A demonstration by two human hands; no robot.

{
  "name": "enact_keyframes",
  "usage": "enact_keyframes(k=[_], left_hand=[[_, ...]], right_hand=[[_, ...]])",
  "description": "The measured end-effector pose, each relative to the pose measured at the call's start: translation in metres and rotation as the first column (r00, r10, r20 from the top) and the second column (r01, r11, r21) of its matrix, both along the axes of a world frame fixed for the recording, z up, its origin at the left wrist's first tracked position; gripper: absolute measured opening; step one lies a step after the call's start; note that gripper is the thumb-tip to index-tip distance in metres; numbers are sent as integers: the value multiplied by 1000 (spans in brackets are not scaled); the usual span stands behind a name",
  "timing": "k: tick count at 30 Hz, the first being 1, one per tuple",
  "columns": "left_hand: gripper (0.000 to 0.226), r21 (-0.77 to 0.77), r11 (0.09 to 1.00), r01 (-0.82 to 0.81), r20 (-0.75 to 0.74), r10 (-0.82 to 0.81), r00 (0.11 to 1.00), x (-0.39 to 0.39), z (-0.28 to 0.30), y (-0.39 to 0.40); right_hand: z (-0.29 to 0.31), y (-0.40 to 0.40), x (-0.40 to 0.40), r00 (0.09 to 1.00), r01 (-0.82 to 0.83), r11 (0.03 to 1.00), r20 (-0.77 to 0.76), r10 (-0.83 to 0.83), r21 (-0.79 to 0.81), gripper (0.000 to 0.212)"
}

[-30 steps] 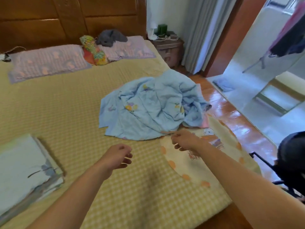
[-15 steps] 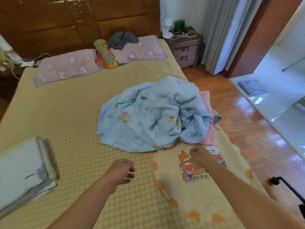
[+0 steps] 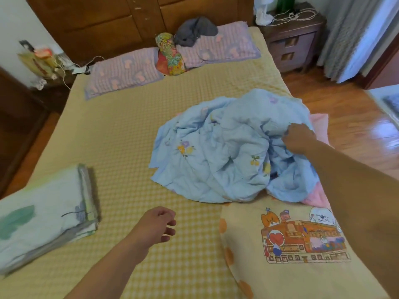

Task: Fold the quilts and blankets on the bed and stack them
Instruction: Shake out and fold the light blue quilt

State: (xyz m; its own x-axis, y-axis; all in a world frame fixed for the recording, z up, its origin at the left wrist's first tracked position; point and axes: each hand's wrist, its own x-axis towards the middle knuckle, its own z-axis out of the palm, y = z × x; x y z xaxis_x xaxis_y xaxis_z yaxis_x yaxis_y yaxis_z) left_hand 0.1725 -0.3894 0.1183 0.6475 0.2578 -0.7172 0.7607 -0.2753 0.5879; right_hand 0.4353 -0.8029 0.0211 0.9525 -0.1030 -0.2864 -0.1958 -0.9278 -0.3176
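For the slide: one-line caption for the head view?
Right hand grips the crumpled light-blue quilt; left hand hovers empty; folded quilt lies at left.

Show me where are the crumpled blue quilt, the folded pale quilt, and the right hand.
crumpled blue quilt (image 3: 216, 160): head view, on its wrinkled middle near the flower print.
folded pale quilt (image 3: 43, 212): head view, on its flat top face.
right hand (image 3: 299, 137): head view, on the back of the hand, on the blue quilt.

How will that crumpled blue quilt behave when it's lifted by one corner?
The blue quilt will probably sag and unfurl, since it lies in soft, loose folds. Its puffy look suggests it is light for its bulk. The right hand alone likely can't spread it; the left hand is free.
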Motion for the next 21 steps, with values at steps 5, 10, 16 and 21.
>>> enact_keyframes(k=[5, 10, 16, 21], left_hand=[[15, -47, 999, -23, -45, 21, 999, -5, -15, -20], [23, -81, 996, -46, 71, 51, 996, -13, -24, -75], [42, -162, 978, 134, -9, -137, 990, -36, -56, -101], [30, 14, 902, 432, -171, -424, 890, -81, -60, -76]], right_hand=[[20, 61, -107, 996, 25, 826, 52, -66, 563, 30], [14, 113, -275, 962, -47, 654, -143, 234, 755, 40], [20, 101, -372, 794, 494, 237, -546, 268, 836, 20], [10, 68, -379, 782, 505, 507, -619, 73, 698, 14]])
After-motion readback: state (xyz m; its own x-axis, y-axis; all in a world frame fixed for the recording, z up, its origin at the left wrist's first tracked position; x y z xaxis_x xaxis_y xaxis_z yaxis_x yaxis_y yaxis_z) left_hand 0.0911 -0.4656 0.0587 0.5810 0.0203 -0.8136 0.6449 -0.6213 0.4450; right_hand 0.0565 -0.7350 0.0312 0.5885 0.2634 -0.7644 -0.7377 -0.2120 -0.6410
